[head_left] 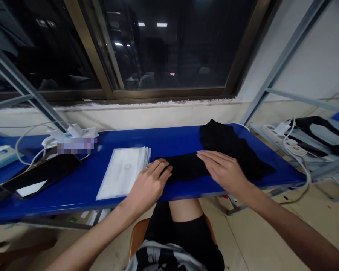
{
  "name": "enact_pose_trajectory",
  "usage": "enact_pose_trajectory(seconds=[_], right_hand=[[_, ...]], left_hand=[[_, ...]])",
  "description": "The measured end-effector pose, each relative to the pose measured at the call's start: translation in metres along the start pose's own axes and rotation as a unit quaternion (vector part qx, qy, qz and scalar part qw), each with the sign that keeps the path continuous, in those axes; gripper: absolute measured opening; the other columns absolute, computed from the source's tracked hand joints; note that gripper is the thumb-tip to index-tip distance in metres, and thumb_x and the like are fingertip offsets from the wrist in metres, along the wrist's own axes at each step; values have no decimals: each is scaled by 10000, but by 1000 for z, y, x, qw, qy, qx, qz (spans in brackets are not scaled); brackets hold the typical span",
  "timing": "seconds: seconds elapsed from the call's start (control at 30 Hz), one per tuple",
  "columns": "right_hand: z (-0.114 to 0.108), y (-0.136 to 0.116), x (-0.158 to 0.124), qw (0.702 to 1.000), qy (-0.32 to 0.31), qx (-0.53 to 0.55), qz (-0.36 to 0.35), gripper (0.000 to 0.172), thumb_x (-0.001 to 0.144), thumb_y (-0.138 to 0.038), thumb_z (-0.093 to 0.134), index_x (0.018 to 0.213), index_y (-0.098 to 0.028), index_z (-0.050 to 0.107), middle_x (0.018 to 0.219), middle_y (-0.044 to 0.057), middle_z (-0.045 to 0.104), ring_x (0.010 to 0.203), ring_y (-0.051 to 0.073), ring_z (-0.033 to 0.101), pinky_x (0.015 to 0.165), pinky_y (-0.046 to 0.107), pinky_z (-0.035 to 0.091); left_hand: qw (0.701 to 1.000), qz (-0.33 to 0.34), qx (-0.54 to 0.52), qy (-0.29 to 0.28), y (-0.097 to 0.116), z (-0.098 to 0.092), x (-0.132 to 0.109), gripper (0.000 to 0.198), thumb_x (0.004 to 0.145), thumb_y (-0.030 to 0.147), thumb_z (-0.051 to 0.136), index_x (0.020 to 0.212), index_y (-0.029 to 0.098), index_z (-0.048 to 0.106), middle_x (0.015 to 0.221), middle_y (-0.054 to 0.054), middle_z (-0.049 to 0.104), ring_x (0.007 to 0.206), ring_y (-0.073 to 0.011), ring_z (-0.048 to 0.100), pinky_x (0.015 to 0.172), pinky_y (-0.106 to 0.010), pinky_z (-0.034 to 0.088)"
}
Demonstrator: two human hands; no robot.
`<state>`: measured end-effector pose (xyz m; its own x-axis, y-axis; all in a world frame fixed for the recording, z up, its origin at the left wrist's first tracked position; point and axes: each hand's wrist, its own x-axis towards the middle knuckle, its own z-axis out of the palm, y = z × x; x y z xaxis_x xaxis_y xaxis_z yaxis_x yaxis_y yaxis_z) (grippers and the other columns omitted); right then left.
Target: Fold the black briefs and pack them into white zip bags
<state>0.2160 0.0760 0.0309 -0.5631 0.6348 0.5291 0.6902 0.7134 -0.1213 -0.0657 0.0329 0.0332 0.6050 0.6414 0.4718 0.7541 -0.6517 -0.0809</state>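
Note:
A black cloth garment [217, 150] lies on the blue table [169, 141], with a wide, rumpled part at the far right and a narrower folded length running left toward me. My left hand [150, 184] has its curled fingers on the left end of that length, gripping the cloth. My right hand [222, 169] lies flat on the middle of the garment, its fingers extended and not gripping. A stack of white papers or envelopes [121, 173] sits just left of my left hand.
A black tablet [42, 175] and white cables lie at the table's left, beside a pixelated label. A power strip [279, 137] and black objects rest on a shelf at right. Metal frame bars and a dark window stand beyond the table. My legs are below its near edge.

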Motion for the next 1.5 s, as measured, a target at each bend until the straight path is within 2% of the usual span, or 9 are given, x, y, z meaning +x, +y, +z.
enact_pose_trajectory(seconds=[0.23, 0.43, 0.6, 0.8, 0.9, 1.03, 1.17, 1.27, 1.5], right_hand=[[74, -25, 22, 994, -108, 20, 22, 561, 1057, -371, 427, 1591, -201, 395, 1618, 130, 384, 1515, 324, 349, 1255, 566, 279], [28, 43, -44, 988, -139, -68, -9, 772, 1018, -587, 473, 1652, -257, 183, 1675, 114, 268, 1534, 309, 303, 1240, 552, 320], [-8, 64, -65, 970, -112, -122, -178, 670, 1051, -204, 478, 1651, -223, 180, 1527, 130, 532, 1401, 257, 529, 1198, 495, 419], [-16, 48, -63, 949, -98, -156, -256, 735, 904, 60, 466, 1573, -240, 406, 1370, 134, 664, 1180, 253, 686, 993, 404, 579], [-21, 44, -55, 977, -56, -58, -198, 568, 930, 5, 475, 1430, -243, 578, 1262, 109, 714, 1044, 217, 728, 904, 356, 609], [-41, 51, -37, 985, 38, 165, 27, 250, 979, -215, 558, 1173, -240, 712, 1116, 79, 747, 954, 206, 735, 807, 307, 614], [-44, 69, -16, 934, -101, 285, 192, 301, 948, -446, 612, 1075, -205, 741, 809, 51, 726, 636, 173, 676, 584, 290, 554], [-27, 79, -7, 924, -140, 280, 219, 432, 932, -546, 572, 1052, -176, 759, 848, 78, 736, 652, 188, 668, 596, 322, 551], [-8, 82, -11, 965, -180, 149, 117, 343, 935, -487, 612, 1103, -229, 764, 1145, 94, 741, 825, 225, 695, 753, 370, 559]], left_hand=[[997, -52, 17, -48, 19, 59, -10, 683, 1043, 467, 415, 1483, -54, 451, 1575, -325, 355, 1515, -430, 283, 1174, -591, 386], [992, -48, 14, -118, 7, 53, -11, 733, 1043, 552, 382, 1528, 3, 411, 1620, -263, 325, 1534, -402, 247, 1190, -543, 386], [983, 31, 87, -160, -5, 21, -2, 482, 1021, 209, 498, 1458, 6, 502, 1564, -269, 429, 1500, -409, 337, 1118, -520, 467], [968, 73, 117, -211, -11, 1, -2, 694, 826, -101, 428, 1499, 65, 439, 1334, -216, 627, 1185, -324, 642, 914, -449, 578], [984, 21, -12, -175, -23, -8, 1, 613, 905, -41, 392, 1497, 112, 427, 1345, -186, 619, 1142, -266, 674, 925, -407, 581], [956, -77, -256, -126, -57, -32, 15, 467, 991, 188, 490, 1457, 210, 473, 1400, -112, 623, 1239, -228, 642, 1014, -368, 545], [897, -90, -372, -221, -91, -32, 40, 417, 996, 281, 515, 1402, 206, 576, 1367, -88, 675, 1227, -222, 656, 999, -336, 532], [898, -79, -333, -278, -103, -10, 53, 363, 1000, 280, 509, 1305, 175, 675, 1327, -101, 703, 1200, -237, 673, 1000, -337, 512], [939, -43, -260, -223, -95, 22, 52, 291, 948, 326, 656, 1204, 214, 738, 1262, -91, 726, 1124, -262, 686, 946, -347, 492]])
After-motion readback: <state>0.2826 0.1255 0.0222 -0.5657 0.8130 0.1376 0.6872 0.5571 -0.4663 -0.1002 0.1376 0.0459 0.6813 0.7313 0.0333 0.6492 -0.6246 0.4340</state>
